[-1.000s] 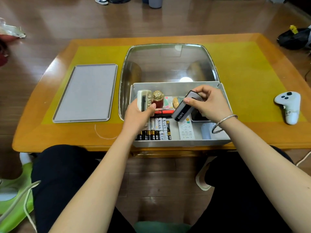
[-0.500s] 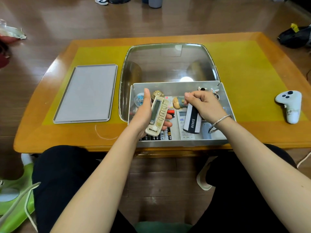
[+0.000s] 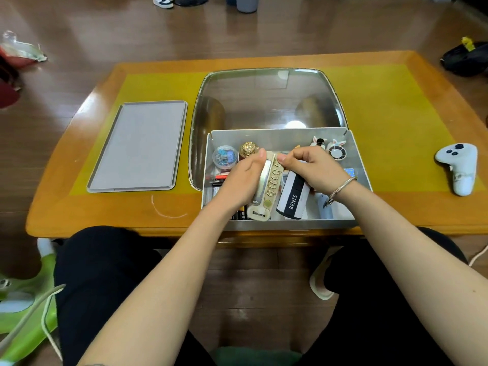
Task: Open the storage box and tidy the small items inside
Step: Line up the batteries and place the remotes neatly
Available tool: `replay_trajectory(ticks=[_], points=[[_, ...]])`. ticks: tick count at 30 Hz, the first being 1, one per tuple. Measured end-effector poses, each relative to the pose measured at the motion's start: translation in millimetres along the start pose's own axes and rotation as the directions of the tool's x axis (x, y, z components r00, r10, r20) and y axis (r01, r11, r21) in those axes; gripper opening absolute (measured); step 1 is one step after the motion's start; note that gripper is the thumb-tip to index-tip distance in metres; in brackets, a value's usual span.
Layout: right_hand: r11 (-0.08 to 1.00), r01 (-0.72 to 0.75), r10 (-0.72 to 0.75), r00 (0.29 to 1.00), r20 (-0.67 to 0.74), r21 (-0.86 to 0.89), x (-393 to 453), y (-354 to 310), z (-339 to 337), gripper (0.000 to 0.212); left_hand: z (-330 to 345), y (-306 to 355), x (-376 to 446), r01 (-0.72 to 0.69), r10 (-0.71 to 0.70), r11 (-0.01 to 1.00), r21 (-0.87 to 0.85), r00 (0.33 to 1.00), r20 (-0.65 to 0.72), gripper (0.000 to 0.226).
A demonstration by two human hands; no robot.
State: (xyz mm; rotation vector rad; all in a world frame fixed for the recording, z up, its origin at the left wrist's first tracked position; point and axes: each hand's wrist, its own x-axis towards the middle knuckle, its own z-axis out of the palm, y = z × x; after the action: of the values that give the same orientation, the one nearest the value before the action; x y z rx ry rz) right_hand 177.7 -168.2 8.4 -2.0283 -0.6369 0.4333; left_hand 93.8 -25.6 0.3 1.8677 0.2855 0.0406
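— How do the arms lie?
— Both forearms reach forward and converge, bare to the elbow, with the hands almost touching.
— The left hand [image 3: 241,182]?
— Back up, thumb pointing away, fingers wrapped under a beige remote [image 3: 266,190] that it grips along its length.
— And the right hand [image 3: 313,167]?
— Knuckles up, fingers curled over the top of a black-and-white remote [image 3: 293,198]; a bangle sits on that wrist. Its thumb seems to touch the beige remote's tip, though I can't be sure.

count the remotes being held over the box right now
2: beige Shinco remote in the left hand, black-and-white BENTE remote in the right hand. Others may lie hidden beneath.
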Motion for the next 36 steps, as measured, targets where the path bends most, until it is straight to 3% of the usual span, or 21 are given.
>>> replay_trajectory(ticks=[6, 11, 16, 20, 23, 25, 30, 33, 36], points=[[0.994, -0.072, 0.069, 0.997, -0.040, -0.080, -2, 14, -6, 0.046, -7, -2, -2, 0.024, -0.058, 0.982, 0.186, 0.982, 0.178, 0.030], [0.981, -0.180, 0.172, 0.981, -0.094, -0.078, 2, 24, -7, 0.041, -4, -7, 4, 0.121, -0.133, 0.970, 0.210, 0.990, 0.045, 0.035], [0.886, -0.441, 0.456, 0.884, 0.097, -0.146, 3, 35, -11, 0.029, -23, -24, 19, 0.301, -0.278, 0.935, 0.185, 0.950, -0.139, 0.032], [0.862, -0.478, 0.503, 0.846, 0.177, -0.168, 8, 32, 0, 0.021, -23, -31, 23, 0.279, -0.224, 0.896, 0.345, 0.955, -0.192, 0.035], [0.863, -0.442, 0.496, 0.833, 0.243, -0.245, 13, 27, 7, 0.035, -13, -30, 25, 0.245, -0.195, 0.852, 0.463, 0.969, -0.155, 0.038], [0.849, -0.447, 0.515, 0.819, 0.254, -0.282, 13, 25, 8, 0.033, -6, -29, 29, 0.237, -0.207, 0.839, 0.489, 0.971, -0.117, 0.034], [0.876, -0.454, 0.476, 0.868, 0.143, -0.164, 10, 28, -2, 0.023, 10, -25, 33, 0.240, -0.258, 0.828, 0.507, 0.965, -0.036, 0.035], [0.844, -0.446, 0.480, 0.876, 0.048, -0.298, 10, 32, -15, 0.013, 17, -24, 35, 0.261, -0.291, 0.828, 0.496, 0.957, -0.017, 0.035], [0.788, -0.504, 0.554, 0.831, 0.051, -0.354, 8, 35, -23, 0.015, 22, -23, 36, 0.262, -0.296, 0.805, 0.532, 0.955, -0.023, 0.029]])
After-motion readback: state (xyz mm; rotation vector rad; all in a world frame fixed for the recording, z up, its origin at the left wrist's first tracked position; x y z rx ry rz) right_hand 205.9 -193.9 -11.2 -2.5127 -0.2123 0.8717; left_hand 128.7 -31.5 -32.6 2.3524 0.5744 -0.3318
